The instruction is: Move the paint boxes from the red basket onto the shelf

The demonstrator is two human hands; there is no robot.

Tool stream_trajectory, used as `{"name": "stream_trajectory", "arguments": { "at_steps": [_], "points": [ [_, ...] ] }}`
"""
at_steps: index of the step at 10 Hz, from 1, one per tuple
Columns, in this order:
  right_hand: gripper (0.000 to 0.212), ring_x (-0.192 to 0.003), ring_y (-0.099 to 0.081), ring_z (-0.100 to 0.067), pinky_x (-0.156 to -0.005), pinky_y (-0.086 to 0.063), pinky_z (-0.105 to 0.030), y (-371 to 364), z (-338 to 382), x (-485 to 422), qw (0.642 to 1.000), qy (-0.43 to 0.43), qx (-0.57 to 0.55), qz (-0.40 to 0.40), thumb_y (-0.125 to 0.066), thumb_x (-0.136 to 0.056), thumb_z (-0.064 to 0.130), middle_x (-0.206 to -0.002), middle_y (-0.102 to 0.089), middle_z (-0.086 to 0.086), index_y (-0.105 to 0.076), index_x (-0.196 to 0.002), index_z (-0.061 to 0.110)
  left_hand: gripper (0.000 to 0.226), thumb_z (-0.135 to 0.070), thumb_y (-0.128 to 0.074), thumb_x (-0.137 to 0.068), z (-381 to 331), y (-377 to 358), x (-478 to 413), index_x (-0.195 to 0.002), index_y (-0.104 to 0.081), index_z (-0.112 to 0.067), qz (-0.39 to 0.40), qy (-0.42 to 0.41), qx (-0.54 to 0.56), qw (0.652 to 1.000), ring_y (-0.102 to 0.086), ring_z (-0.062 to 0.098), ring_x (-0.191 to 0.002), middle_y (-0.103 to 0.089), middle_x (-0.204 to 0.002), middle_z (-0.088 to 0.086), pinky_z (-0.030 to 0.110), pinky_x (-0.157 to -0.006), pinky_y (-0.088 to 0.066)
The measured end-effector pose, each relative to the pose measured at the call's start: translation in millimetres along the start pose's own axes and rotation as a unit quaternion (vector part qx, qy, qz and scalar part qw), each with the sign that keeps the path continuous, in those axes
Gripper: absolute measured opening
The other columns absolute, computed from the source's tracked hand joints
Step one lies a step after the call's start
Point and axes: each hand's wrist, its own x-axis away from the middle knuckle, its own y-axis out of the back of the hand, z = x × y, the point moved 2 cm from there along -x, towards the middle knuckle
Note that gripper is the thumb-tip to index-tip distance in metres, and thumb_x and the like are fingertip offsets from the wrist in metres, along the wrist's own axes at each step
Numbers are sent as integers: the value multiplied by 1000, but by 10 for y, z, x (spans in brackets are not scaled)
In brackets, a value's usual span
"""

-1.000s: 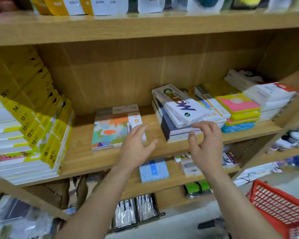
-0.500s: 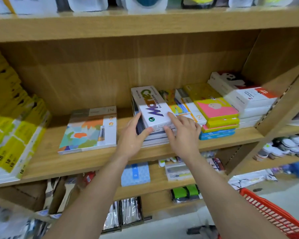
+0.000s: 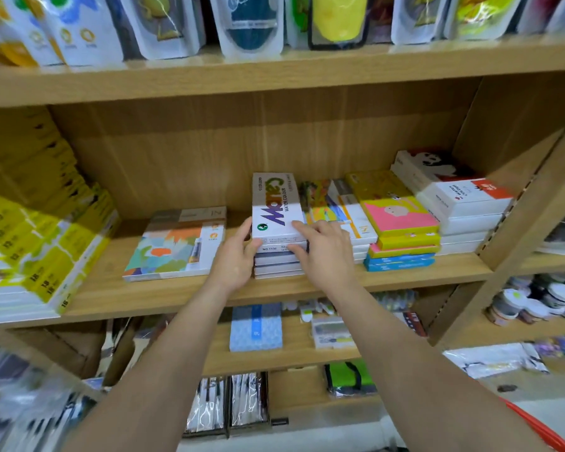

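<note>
A wooden shelf (image 3: 274, 290) fills the view, its middle board loaded with flat boxes. Both hands reach to a stack of paint boxes (image 3: 276, 256) at the centre of that board. The left hand (image 3: 234, 256) presses its palm and fingers against the stack's left side, thumb up along the edge of the top box (image 3: 276, 207), a white one printed "WATER COLOUR". The right hand (image 3: 323, 252) lies on the stack's front right corner, fingers spread flat over the top box and curled down its front edge. Neither hand is closed around anything; both rest open against the stack, which sits on the board.

Just left of the left hand lies a pad (image 3: 178, 246) with a colourful cover. Just right of the right hand sits a pink and yellow pile (image 3: 400, 223), and beyond it white boxes (image 3: 454, 203). Low and right of the right forearm, a strip of the red basket (image 3: 535, 425) shows at the frame's corner.
</note>
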Motion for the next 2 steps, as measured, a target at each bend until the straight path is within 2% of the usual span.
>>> {"name": "stream_trajectory", "arguments": {
  "at_steps": [1,2],
  "points": [
    [55,-118,-51,-27,-95,-42,-44,42,22,-52,999,-12,17,47,-59,-91,53,-127,-64,-5,-52,-142,33,53,-29,-46,-107,-117,92,21,-157,-30,-26,38,0,-72,997,-53,30,-129,-57,-146,8,44,-103,-47],
    [60,-125,-46,-30,-100,-40,-46,156,77,-30,996,-22,42,69,-56,-91,56,-135,-58,-6,-47,-145,31,65,-41,-53,-102,-222,222,157,-158,-29,-21,13,21,-124,992,-43,29,-141,-46,-157,7,43,-110,-40]
  ]
}}
